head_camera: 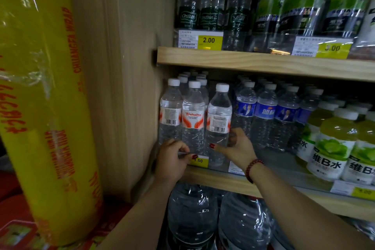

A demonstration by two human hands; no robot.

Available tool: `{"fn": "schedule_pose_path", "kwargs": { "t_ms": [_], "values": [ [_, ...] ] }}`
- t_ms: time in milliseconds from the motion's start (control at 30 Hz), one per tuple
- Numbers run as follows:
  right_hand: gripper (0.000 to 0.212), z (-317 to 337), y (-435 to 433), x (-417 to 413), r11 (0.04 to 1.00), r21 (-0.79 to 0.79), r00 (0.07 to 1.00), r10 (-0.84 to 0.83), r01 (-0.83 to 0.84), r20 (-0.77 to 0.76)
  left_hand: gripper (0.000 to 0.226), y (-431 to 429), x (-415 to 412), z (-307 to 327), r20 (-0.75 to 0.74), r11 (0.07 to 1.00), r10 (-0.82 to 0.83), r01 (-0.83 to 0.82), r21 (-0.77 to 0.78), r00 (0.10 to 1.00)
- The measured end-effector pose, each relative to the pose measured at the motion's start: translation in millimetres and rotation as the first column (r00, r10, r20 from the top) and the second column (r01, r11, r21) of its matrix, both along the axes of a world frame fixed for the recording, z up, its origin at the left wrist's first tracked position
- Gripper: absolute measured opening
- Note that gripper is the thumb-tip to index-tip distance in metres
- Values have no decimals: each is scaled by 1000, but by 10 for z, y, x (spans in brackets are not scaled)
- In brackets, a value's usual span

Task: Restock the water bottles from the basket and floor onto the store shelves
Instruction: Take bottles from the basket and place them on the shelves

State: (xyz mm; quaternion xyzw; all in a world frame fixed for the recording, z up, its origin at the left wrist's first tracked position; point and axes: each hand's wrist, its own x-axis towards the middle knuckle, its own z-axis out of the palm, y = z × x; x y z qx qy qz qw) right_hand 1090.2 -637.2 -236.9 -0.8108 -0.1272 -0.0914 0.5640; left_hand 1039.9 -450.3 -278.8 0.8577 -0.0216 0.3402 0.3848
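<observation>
Three red-and-white labelled water bottles with white caps stand at the front left of the middle shelf (215, 179), with more rows behind them. My right hand (238, 148) grips the lower part of the right front bottle (219, 115), thumb across its front and fingers behind it. My left hand (171, 160) is curled at the base of the middle bottle (193, 119) and left bottle (170, 111), pinching the clear plastic price strip (183, 153) on the shelf edge beside a yellow 1.50 tag (199, 160).
Blue-labelled bottles (263, 111) and green-capped drinks (332, 144) fill the shelf to the right. Tall bottles stand on the upper shelf (263, 63). Large water jugs (192, 221) sit below. A wooden side panel (129, 87) and a big yellow wrap roll (40, 107) stand left.
</observation>
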Motion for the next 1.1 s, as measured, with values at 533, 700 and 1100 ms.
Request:
{"fn": "schedule_pose_path", "kwargs": {
  "t_ms": [533,700,1100],
  "values": [
    [49,29,48,-94,988,-155,999,-23,30,47,25,4,-26,-5,-6,1000,-11,11,-27,1000],
    [45,60,61,-193,976,-203,995,-63,76,72,21,31,-26,-9,-7,999,-35,35,2,999],
    [47,-147,-111,-542,941,-283,939,-85,186,333,14,73,65,-27,36,998,-43,42,43,998]
  ]
}}
